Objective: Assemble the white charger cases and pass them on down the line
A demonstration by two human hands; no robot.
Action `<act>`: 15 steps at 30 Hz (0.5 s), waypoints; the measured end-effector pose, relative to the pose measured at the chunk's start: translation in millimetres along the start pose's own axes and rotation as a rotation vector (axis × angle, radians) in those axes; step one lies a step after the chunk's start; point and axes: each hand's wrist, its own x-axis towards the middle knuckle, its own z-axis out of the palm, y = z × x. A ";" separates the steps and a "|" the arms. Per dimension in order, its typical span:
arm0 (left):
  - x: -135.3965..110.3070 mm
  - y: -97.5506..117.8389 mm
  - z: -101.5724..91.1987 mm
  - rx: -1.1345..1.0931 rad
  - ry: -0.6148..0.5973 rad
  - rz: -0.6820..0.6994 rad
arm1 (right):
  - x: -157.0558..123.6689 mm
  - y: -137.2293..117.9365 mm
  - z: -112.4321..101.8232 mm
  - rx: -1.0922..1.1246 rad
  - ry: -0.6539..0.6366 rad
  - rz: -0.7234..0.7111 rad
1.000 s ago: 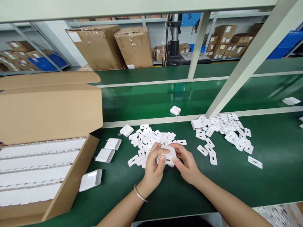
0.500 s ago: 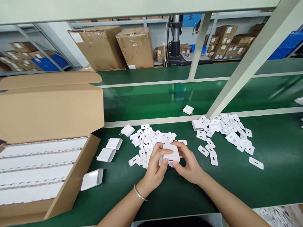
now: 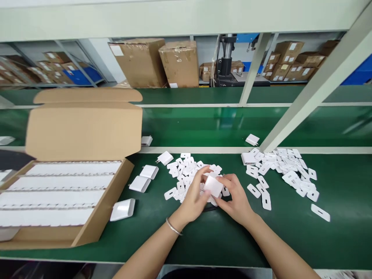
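Observation:
Between both hands is a white charger (image 3: 213,186), tilted with its broad smooth face toward me. My left hand (image 3: 193,199) grips it on the left, thumb low and index finger raised behind it. My right hand (image 3: 236,201) pinches its right edge with thumb and fingertips. Below and behind them spreads a pile of small white slotted plates (image 3: 186,170), partly hidden by the hands. Several more white chargers, among them one standing charger (image 3: 122,209), lie left of the pile.
An open cardboard box (image 3: 113,205) with white dividers stands at left. A second heap of slotted plates (image 3: 286,162) lies right, by a slanted metal post (image 3: 305,100). Another charger (image 3: 252,139) rests on the green belt (image 3: 192,128) behind. Large cartons (image 3: 178,64) stand farther back.
The charger has been turned in my fingers, so its port end no longer shows. My left index finger has come off its broad face. The camera view has swung left.

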 end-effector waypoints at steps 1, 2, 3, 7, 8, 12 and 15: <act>1.2 1.0 2.1 0.114 0.004 -0.008 | -0.6 2.4 0.5 -0.053 0.004 -0.042; 2.3 2.5 5.1 0.223 0.021 -0.029 | -1.3 4.6 1.0 -0.100 0.002 -0.081; 3.4 4.6 8.3 0.312 0.050 -0.057 | -1.8 6.5 1.2 -0.135 -0.007 -0.117; 8.4 20.6 6.4 0.412 0.166 -0.063 | 0.4 10.6 -0.8 -0.126 -0.045 -0.169; 8.8 26.4 -1.9 0.406 0.199 -0.029 | 2.6 11.2 -2.4 -0.113 -0.022 -0.144; -10.0 50.6 -71.2 0.515 0.464 0.048 | 14.9 16.3 -13.6 -0.114 0.115 0.005; -54.0 64.2 -145.4 0.761 0.756 -0.014 | 19.6 25.2 -25.0 -0.139 0.100 0.147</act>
